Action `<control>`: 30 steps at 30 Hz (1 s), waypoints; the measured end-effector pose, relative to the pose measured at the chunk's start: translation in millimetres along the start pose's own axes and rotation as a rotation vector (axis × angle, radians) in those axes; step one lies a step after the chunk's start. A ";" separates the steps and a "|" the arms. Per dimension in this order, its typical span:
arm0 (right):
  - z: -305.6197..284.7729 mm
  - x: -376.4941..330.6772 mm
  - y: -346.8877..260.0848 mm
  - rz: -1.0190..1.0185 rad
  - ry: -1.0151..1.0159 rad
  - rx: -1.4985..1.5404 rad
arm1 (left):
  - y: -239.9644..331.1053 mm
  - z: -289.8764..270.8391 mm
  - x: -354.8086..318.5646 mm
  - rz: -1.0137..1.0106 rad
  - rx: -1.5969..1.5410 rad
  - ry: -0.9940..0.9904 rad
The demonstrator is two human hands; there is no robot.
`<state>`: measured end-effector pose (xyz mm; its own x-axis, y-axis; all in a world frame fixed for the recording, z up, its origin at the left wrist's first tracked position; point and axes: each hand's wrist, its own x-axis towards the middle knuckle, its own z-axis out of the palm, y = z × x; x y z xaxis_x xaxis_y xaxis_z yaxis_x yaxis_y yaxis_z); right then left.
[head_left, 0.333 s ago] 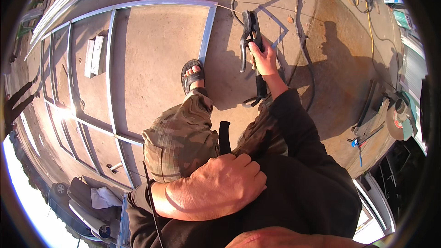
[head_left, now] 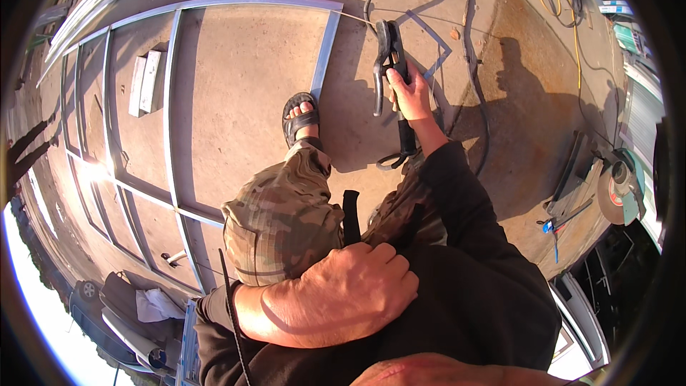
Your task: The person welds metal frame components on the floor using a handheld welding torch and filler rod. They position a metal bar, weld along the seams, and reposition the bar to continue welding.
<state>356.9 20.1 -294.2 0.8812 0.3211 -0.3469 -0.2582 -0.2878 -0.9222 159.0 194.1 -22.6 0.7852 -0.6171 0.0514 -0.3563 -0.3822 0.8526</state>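
My right hand (head_left: 411,96) is wrapped around a black welding electrode holder (head_left: 386,46). A thin pale welding rod (head_left: 359,18) runs leftward from its jaws, its far end by the corner of a silvery metal frame (head_left: 246,1). Whether the tip touches the metal I cannot tell. Closed in a fist, my left hand (head_left: 357,282) rests against the front of my dark top. A black strap (head_left: 351,214) sticks up just beyond its knuckles. What those fingers hold, if anything, is hidden.
My sandalled foot (head_left: 300,118) stands beside the frame's end bar. Cables (head_left: 469,50) trail over the concrete. At right lie an angle grinder (head_left: 623,189) and a blue-handled tool (head_left: 549,226). Two metal pieces (head_left: 146,84) lie inside the frame. Another person's legs (head_left: 28,146) show far left.
Hardly anything differs. The view has shifted slightly, and my left fist sits a touch farther right. My right hand keeps the electrode holder in nearly the same place.
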 end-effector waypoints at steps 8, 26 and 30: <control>-0.4 1.0 0.2 0.028 -0.003 -0.009 | -1.0 1.3 2.4 0.008 0.031 0.037; -1.5 3.6 5.6 -0.004 -0.004 0.022 | 0.3 0.1 6.1 -0.020 -0.024 -0.015; -1.8 3.8 5.4 -0.001 0.006 0.034 | -1.1 3.5 5.5 0.012 0.012 0.017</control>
<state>359.5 18.1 -300.2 0.8836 0.3162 -0.3453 -0.2709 -0.2564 -0.9278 161.9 188.8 -25.1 0.7896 -0.6096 0.0705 -0.3715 -0.3834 0.8456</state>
